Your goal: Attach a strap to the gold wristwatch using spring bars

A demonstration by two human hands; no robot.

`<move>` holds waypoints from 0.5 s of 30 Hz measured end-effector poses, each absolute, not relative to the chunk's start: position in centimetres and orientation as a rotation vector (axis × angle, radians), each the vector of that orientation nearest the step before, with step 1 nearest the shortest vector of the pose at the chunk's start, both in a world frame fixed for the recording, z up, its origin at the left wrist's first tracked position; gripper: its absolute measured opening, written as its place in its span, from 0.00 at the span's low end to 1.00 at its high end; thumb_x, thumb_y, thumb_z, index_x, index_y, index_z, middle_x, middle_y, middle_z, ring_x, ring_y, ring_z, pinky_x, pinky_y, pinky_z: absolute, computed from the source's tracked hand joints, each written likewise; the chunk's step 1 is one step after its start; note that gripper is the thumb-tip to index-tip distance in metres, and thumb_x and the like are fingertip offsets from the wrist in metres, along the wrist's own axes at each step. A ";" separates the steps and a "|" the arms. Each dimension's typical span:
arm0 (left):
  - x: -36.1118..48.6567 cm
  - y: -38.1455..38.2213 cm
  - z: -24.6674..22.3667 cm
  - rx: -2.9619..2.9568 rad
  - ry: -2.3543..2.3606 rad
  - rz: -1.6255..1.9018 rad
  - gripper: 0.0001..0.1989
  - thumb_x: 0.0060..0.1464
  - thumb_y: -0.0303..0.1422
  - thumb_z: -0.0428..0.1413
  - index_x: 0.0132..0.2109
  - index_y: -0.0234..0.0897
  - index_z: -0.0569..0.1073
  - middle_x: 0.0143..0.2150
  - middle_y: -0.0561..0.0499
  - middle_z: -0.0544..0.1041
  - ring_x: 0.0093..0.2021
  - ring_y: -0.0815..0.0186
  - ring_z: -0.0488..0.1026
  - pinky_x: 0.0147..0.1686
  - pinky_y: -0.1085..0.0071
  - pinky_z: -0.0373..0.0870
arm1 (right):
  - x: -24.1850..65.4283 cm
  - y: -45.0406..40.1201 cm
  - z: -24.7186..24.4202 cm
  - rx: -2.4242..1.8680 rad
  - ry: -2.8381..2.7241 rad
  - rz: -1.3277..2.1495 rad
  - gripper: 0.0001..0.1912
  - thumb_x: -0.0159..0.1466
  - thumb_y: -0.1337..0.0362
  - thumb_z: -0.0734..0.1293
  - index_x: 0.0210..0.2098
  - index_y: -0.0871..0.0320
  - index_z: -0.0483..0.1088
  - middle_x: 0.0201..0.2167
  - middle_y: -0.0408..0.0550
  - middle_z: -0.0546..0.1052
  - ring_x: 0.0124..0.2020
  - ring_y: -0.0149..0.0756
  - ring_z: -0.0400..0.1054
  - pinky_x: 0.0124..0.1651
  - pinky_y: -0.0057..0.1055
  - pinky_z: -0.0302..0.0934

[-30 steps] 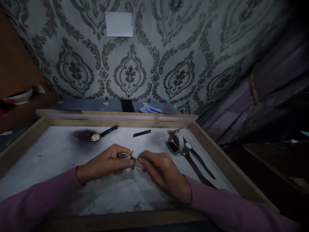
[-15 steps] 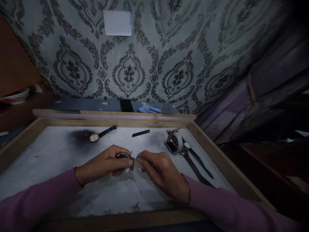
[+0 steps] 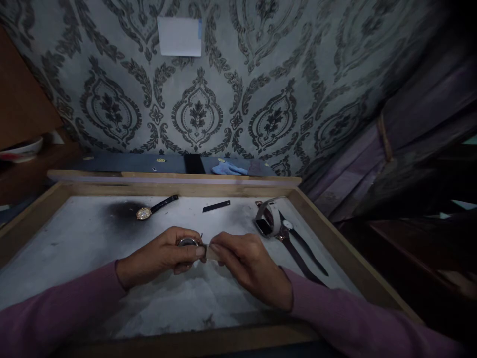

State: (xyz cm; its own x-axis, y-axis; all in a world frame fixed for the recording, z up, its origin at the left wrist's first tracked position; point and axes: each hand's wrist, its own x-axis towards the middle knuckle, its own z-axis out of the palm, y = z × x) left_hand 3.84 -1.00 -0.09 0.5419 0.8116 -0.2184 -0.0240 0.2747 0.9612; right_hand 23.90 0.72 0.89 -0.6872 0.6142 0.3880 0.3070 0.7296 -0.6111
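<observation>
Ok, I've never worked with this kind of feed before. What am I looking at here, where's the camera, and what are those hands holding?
There is no machine here: these are one person's two bare hands in pink sleeves, filmed by a camera worn on the head, looking forward and down. The left hand grips a round watch case. The right hand pinches a pale strap end right against that case. Both hover over a shallow wooden tray with a smudged grey floor. On it lie a gold-faced watch with a dark strap, a loose black strap piece, and at right a small cluster of watches. Behind is patterned wallpaper. The light is dim, so finer detail is hard to tell.
</observation>
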 end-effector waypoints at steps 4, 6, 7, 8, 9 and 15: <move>3.9 -0.9 -0.1 1.137 0.833 0.676 0.13 0.51 0.40 0.58 0.30 0.33 0.71 0.18 0.61 0.59 0.18 0.76 0.51 0.19 0.76 0.47 | 23.9 0.7 0.9 -0.709 -2.347 0.694 0.10 0.67 0.70 0.58 0.30 0.62 0.68 0.18 0.39 0.65 0.18 0.24 0.59 0.24 0.22 0.51; 3.9 -0.9 -0.2 1.141 0.831 0.683 0.13 0.52 0.40 0.58 0.30 0.33 0.71 0.18 0.61 0.59 0.18 0.76 0.51 0.19 0.76 0.47 | 23.9 0.8 0.8 -0.723 -2.348 0.702 0.11 0.66 0.70 0.58 0.30 0.62 0.67 0.17 0.39 0.64 0.18 0.24 0.58 0.24 0.22 0.51; 3.9 -0.9 -0.2 1.147 0.830 0.683 0.12 0.52 0.39 0.58 0.30 0.33 0.71 0.18 0.61 0.59 0.18 0.76 0.52 0.19 0.76 0.48 | 23.9 0.8 0.8 -0.724 -2.348 0.704 0.11 0.66 0.70 0.58 0.29 0.62 0.67 0.17 0.39 0.64 0.18 0.24 0.58 0.24 0.22 0.51; 3.9 -0.9 -0.2 1.153 0.831 0.683 0.12 0.52 0.39 0.58 0.30 0.33 0.71 0.19 0.61 0.60 0.18 0.76 0.52 0.19 0.76 0.48 | 23.9 0.8 0.8 -0.721 -2.344 0.705 0.11 0.67 0.70 0.58 0.29 0.62 0.67 0.17 0.38 0.64 0.18 0.24 0.58 0.24 0.22 0.50; 3.9 -0.9 -0.2 1.159 0.831 0.677 0.12 0.53 0.39 0.58 0.30 0.33 0.71 0.19 0.61 0.59 0.18 0.76 0.52 0.19 0.76 0.48 | 23.9 0.9 0.8 -0.715 -2.340 0.704 0.11 0.67 0.69 0.58 0.29 0.62 0.67 0.17 0.38 0.63 0.18 0.24 0.58 0.24 0.22 0.50; 3.7 -0.7 -0.5 1.179 0.844 0.651 0.12 0.54 0.39 0.57 0.31 0.34 0.72 0.18 0.61 0.59 0.18 0.76 0.52 0.19 0.77 0.47 | 23.9 1.0 0.7 -0.736 -2.344 0.735 0.12 0.67 0.69 0.58 0.29 0.63 0.69 0.17 0.39 0.64 0.18 0.24 0.59 0.24 0.22 0.51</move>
